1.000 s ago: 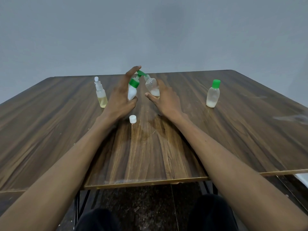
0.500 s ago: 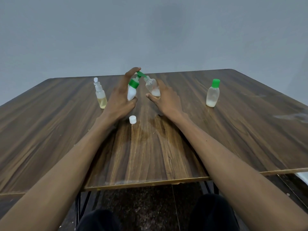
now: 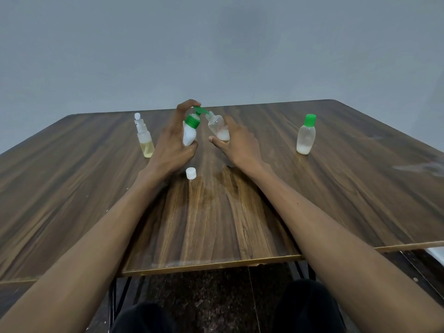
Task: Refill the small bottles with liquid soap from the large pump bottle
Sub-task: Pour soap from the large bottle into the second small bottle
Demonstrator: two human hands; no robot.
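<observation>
little has moved since before: my left hand (image 3: 174, 143) grips the pump bottle (image 3: 189, 133), finger pressing its head; my right hand (image 3: 236, 146) clasps the tilted small bottle (image 3: 217, 127) at the spout.

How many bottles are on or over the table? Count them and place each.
4. A spray bottle stands at the left; the left hand holds the pump bottle; the right hand holds an uncapped bottle; a green-capped bottle stands at the right.
</observation>
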